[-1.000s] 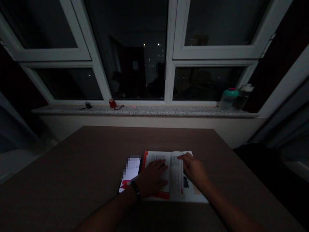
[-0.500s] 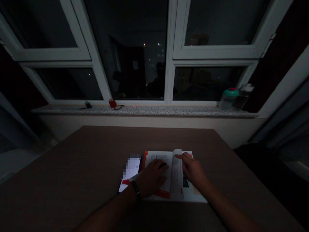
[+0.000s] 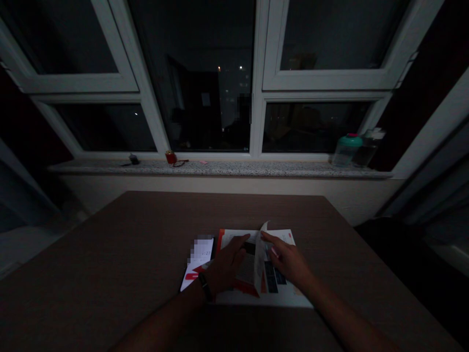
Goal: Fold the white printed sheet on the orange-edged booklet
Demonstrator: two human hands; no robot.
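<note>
An open book (image 3: 289, 296) with orange-red edging lies on the table. One of its pages (image 3: 261, 264) stands raised near the middle, curling at the top. My right hand (image 3: 289, 256) is at that page's upper part, index finger across it and thumb lower down; it seems to pinch the page, though the contact is partly hidden. Over the left-hand pages is my left hand (image 3: 229, 261), fingers stretched out and apart, with a dark band on the wrist. A lit phone (image 3: 198, 264) lies just left of the book, partly covered by my left forearm and a red-marked corner.
The brown table (image 3: 157, 220) reaches to the wall below a window. On the stone sill (image 3: 234, 168) are a small red jar (image 3: 170, 156), a small dark bottle (image 3: 133, 159), a teal-lidded bottle (image 3: 347, 150) and a clear bottle (image 3: 368, 146). The room is dim.
The raised page has swung left and stands more upright, showing dark pictures on the right-hand page. My right hand moved slightly left with it. The left hand's fingers have straightened.
</note>
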